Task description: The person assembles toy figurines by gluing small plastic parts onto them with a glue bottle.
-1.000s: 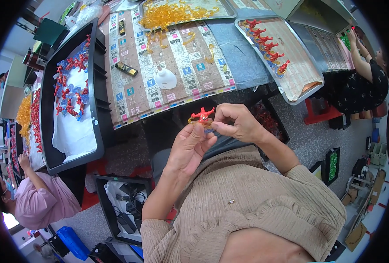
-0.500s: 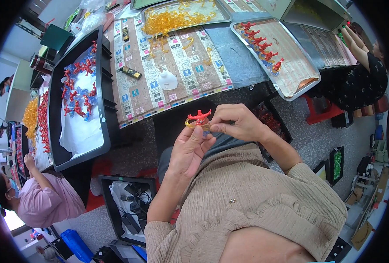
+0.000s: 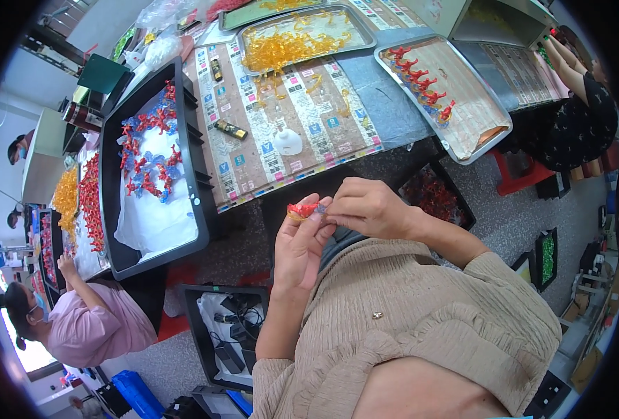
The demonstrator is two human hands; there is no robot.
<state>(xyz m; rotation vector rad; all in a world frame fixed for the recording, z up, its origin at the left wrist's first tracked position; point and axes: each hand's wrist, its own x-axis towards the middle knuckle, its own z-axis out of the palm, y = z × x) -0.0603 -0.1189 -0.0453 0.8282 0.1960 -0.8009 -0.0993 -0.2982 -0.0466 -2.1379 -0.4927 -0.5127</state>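
Between the thumb and fingers of my left hand (image 3: 297,248) is a small red toy figure (image 3: 301,210), tilted on its side, with a bit of yellow along it and a blue clear part at its right end. My right hand (image 3: 369,209) pinches at that blue end, its fingertips meeting the left ones. Both hands are above my lap, just off the table's front edge. Past them on the right, a metal tray (image 3: 477,98) carries a row of similar red figures with blue and yellow parts. My fingers partly hide the held figure.
A black bin (image 3: 199,174) on the left holds red and blue figures on white sheeting. Yellow clear pieces heap in a metal tray (image 3: 351,28) at the back. A white bottle (image 3: 288,142) and two small dark tubes lie on the paper-covered table (image 3: 254,167). Co-workers sit at both sides.
The figure has tipped from upright onto its side in my left hand, blue end toward my right fingers. The whole view has shifted slightly, moving the surroundings rightward.
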